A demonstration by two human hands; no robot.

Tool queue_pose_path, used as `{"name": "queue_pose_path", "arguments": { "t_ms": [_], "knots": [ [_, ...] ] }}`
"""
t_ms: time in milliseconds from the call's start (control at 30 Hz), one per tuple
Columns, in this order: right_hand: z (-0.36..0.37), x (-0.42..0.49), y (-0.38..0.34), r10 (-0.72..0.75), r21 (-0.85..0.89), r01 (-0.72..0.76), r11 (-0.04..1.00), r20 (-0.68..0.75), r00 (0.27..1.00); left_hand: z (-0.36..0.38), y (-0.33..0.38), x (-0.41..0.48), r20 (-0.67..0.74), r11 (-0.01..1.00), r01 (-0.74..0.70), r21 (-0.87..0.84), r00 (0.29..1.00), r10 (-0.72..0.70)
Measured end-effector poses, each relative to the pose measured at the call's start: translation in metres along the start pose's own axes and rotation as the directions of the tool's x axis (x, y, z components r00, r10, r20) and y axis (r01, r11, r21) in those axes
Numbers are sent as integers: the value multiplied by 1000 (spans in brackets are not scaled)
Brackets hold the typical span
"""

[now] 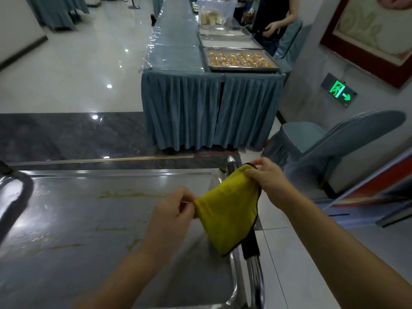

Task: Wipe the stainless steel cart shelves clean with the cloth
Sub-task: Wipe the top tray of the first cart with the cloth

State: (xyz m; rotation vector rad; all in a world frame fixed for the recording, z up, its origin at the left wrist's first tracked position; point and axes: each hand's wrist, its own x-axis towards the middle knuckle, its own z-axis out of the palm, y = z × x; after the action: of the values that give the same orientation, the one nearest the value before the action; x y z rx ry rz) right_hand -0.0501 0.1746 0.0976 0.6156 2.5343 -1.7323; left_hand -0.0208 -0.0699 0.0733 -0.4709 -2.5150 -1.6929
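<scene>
Both forearms come up from the bottom of the view, mine obviously, and they meet over the right end of the cart's top shelf (78, 208). Far left there's a dark curved cart handle (15, 197), kinda blurry. The steel shelf itself has yellowish smears (124, 194) streaked across it, with a few more patches nearer to me. My left hand (176, 208) is up off the steel, wrist bent a bit, fingers curled in, pinching the left corner of the yellow cloth (227, 212) between thumb and fingertips. So the cloth isn't on the shelf at all: it's stretched in the air between my two hands, right above the shelf's right rim and the black grip (250, 244) of the push bar on that side, sagging down to a point. It has a dark trim along the edge and looks folded over. My right hand (266, 177) sits higher and further out, arm reaching in diagonally from the lower right, thumb and fingers clamped on the cloth's top corner, with a bit of the dark edge poking out past the fingertips. Past the cart there's a long table with a blue pleated skirt (200, 112) and metal trays (240, 59) on it, the closest one full of golden pieces. To the right stands a chair in a blue cover (323, 139), with a green exit sign (338, 90) on the wall above it.
</scene>
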Motion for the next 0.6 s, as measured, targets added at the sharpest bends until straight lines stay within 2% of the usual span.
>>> {"name": "queue_pose_path", "arguments": {
  "t_ms": [100,200,267,333,400,467,500,533,567,600],
  "knots": [
    [3,-29,-28,-74,247,70,967,10,997,-28,12,9,-61,986,70,-155,995,-80],
    [11,-58,-51,-130,330,92,940,95,987,-55,22,14,-48,951,151,-271,984,-170],
    [17,-74,-60,-155,190,123,974,169,973,-73,29,13,-56,935,176,-309,978,-203],
    [26,-85,-65,-219,-146,246,958,178,959,-89,33,8,-58,916,199,-347,971,-233],
    [38,-92,-66,-360,-479,378,793,132,924,-101,35,3,-33,891,241,-385,961,-274],
    [52,-103,-67,-510,-690,433,580,107,854,-111,33,-6,19,836,314,-449,939,-343],
    [56,-108,-66,-554,-738,439,514,106,826,-114,31,-10,50,797,356,-487,923,-382],
    [60,-114,-65,-575,-750,443,491,102,812,-117,29,-15,81,755,393,-525,906,-415],
    [63,-119,-63,-569,-737,447,507,103,816,-120,27,-20,106,718,420,-555,892,-440],
    [65,-126,-60,-530,-692,443,570,103,842,-121,25,-26,124,687,439,-579,880,-458]
  ]
}}
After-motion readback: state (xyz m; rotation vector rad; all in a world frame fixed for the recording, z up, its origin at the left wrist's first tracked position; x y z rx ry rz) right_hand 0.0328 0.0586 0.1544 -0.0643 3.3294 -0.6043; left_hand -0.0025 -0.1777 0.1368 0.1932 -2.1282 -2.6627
